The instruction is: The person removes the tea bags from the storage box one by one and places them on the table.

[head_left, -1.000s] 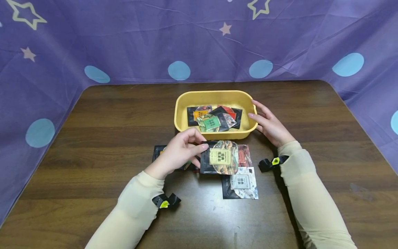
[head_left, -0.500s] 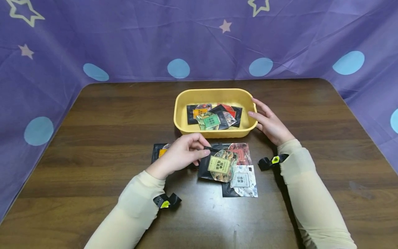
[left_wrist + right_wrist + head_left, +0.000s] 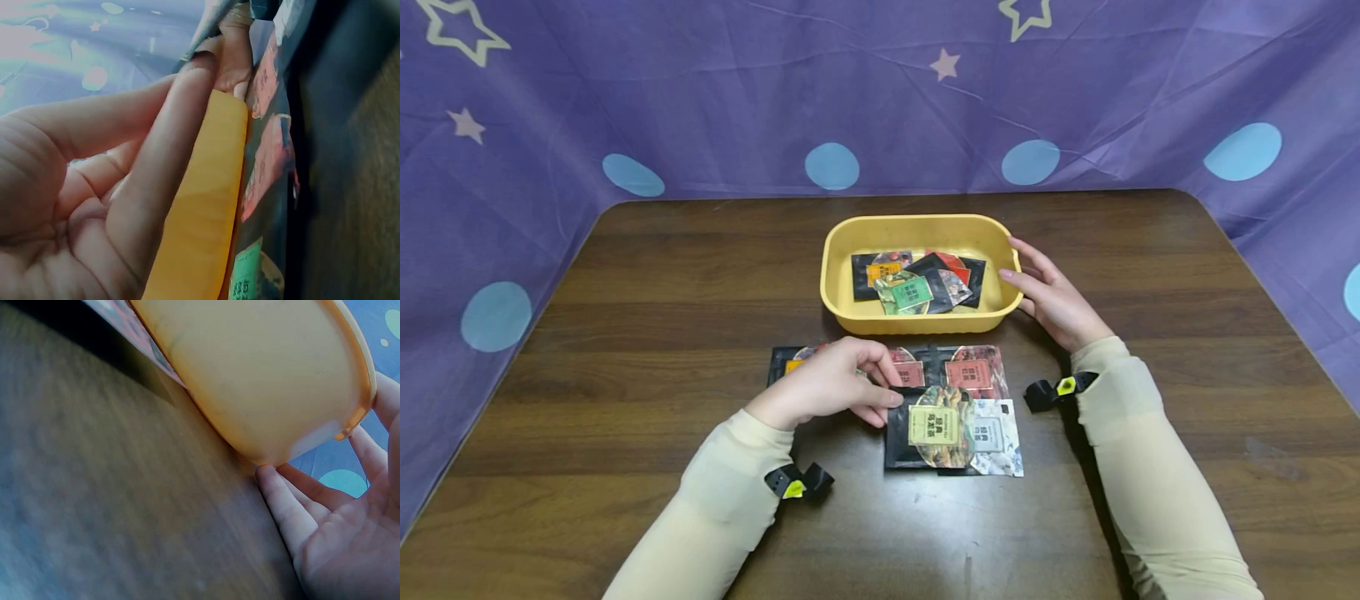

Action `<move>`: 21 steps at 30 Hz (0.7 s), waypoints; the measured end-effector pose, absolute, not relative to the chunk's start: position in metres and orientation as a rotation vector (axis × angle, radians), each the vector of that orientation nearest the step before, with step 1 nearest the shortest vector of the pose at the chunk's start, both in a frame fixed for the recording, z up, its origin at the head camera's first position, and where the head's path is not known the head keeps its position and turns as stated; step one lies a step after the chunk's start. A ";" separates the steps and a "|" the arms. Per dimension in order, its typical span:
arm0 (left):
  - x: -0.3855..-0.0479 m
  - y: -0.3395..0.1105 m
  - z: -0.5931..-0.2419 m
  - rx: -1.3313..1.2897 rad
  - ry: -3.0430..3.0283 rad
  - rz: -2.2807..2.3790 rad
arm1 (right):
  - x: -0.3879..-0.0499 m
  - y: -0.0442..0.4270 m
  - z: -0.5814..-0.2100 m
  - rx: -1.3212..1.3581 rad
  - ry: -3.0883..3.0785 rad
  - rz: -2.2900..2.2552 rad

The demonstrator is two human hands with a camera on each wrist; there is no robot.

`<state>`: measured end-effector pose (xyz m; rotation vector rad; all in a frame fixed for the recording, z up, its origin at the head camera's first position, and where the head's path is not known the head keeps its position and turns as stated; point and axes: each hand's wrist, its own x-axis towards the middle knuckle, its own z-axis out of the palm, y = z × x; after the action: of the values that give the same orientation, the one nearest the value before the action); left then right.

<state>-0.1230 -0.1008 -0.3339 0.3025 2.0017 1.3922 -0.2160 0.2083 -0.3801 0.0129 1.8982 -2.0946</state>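
Observation:
My left hand [image 3: 831,379] pinches a black tea sachet with a yellow label [image 3: 934,427] between thumb and finger at its upper left corner. The sachet overlaps the left part of a sachet with a white label [image 3: 1000,437]. Behind them lie two red-label sachets [image 3: 970,375] side by side, and an orange-label sachet [image 3: 792,365] is partly covered by the hand. In the left wrist view the pinched sachet [image 3: 209,28] shows only as a thin edge. With fingers fairly straight, my right hand [image 3: 1056,300] touches the right end of a yellow plastic bin [image 3: 917,325].
Inside the bin lie several loose sachets, among them a green-label one [image 3: 910,293] and an orange-label one [image 3: 883,273]. A green label [image 3: 245,272] shows beside the red ones in the left wrist view. A purple curtain [image 3: 910,108] hangs behind the brown table [image 3: 1187,350].
My left hand has lowered the yellow-label sachet toward me, from over the red-label sachets to beside and partly over the white-label one. The right hand has stayed at the bin.

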 end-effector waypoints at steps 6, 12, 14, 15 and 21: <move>-0.123 -0.102 -0.339 0.277 2.132 1.236 | -0.216 0.209 -0.381 0.011 1.903 -2.094; -0.121 -0.100 -0.339 0.258 2.309 1.079 | -0.215 0.209 -0.380 0.012 1.898 -2.094; -0.120 -0.100 -0.339 0.255 2.343 1.049 | -0.215 0.209 -0.380 0.011 1.897 -2.097; -0.120 -0.099 -0.338 0.261 2.360 1.032 | -0.215 0.209 -0.380 0.012 1.899 -2.095; -0.119 -0.100 -0.338 0.311 2.435 0.940 | -0.216 0.208 -0.381 0.012 1.900 -2.101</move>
<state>-0.1194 -0.0996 -0.3376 0.3112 2.4353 0.9400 -0.2165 0.2081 -0.3807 0.0118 1.8996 -2.1012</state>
